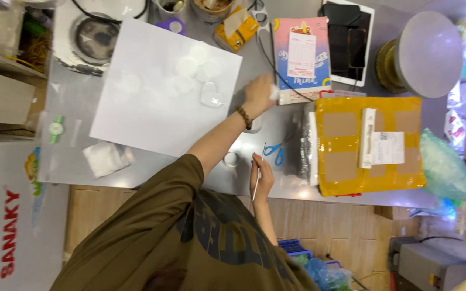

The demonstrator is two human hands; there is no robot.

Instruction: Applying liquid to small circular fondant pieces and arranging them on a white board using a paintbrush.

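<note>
My left hand [257, 94], with a bead bracelet on the wrist, reaches across the grey table [76, 102] to the right edge of a large white sheet [152, 102]. Its fingers pinch a small white piece [274, 92]. Several clear round pieces and a clear heart shape [211, 96] lie on the sheet close to that hand. My right hand [264, 177] rests at the near table edge and grips a thin white stick [256, 186]. Blue scissors [274, 153] lie just beyond it, and a small roll of clear tape [231, 159] lies to its left.
A yellow taped parcel [370, 145] lies to the right, with a green plastic bag [446, 167] beside it. Farther back are a pink booklet [300, 54], a tablet [347, 43] and a round grey disc [428, 54]. A clear packet [103, 159] lies at the left.
</note>
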